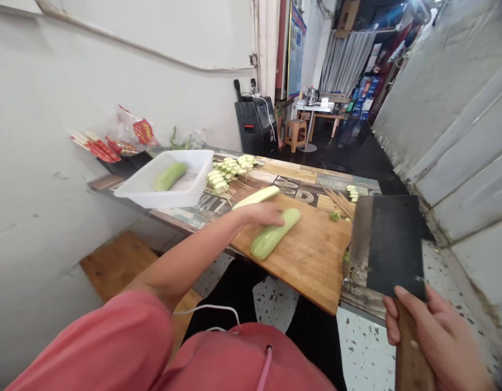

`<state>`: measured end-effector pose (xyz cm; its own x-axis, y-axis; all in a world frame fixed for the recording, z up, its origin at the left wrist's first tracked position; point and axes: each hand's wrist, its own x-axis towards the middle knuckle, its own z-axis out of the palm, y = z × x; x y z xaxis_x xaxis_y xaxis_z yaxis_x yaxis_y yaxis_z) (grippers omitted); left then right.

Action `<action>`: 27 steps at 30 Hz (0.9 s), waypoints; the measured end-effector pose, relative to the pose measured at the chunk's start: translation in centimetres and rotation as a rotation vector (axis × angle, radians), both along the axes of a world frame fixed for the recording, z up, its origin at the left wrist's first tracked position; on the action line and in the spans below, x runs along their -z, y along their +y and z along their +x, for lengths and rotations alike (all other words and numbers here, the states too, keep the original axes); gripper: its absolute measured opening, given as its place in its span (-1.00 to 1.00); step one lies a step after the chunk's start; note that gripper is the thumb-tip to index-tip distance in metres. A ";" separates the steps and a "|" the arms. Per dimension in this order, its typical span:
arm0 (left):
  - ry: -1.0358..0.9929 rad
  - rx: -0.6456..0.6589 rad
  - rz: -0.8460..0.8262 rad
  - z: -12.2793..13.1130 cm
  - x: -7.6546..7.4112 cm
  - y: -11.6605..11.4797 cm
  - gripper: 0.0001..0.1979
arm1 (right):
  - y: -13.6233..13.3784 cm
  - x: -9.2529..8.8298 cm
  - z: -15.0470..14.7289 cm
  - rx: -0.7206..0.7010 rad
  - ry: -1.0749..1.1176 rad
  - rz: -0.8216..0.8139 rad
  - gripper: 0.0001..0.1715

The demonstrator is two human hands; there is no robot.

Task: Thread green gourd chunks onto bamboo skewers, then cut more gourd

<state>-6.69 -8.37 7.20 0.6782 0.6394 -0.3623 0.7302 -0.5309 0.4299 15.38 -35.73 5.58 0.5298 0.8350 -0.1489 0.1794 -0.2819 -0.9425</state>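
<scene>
My left hand (267, 214) is closed over a pale green zucchini (271, 241) on the wooden cutting board (311, 255); some of its fingers are hidden behind the zucchini. Just beyond that hand lies a piece of zucchini with a pale cut face (256, 196). My right hand (433, 320) grips the wooden handle of a cleaver (391, 247), held up off the board's right side with its broad blade raised. Skewered zucchini slices (230, 169) are piled behind the board. One more zucchini (169, 176) rests in a white plastic tub (163, 200).
Bare wooden skewers (338, 201) and a few slices (351, 193) lie at the table's right end. Small green trimmings (335, 215) sit by the board. Packaged skewers (96, 147) stand by the wall. A black speaker (256, 122) is beyond the table.
</scene>
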 end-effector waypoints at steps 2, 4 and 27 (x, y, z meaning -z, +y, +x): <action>-0.029 0.021 0.019 -0.5 0.3 -0.4 -0.39 | 0.3 -0.4 -0.3 -0.061 -0.016 -0.063 -0.58; -0.039 -0.001 0.115 -0.5 0.7 -1.4 -0.41 | 0.6 -0.5 -0.5 -0.137 -0.061 -0.093 -0.58; -0.242 0.577 0.502 2.8 3.2 -2.9 -0.65 | 8.1 -4.6 1.7 -0.490 -1.117 -0.135 -0.92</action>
<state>-3.85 -11.24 3.98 0.9746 0.2111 0.0749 0.1982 -0.9685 0.1507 17.08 -27.63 10.20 0.0556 0.9948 0.0849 0.9844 -0.0404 -0.1714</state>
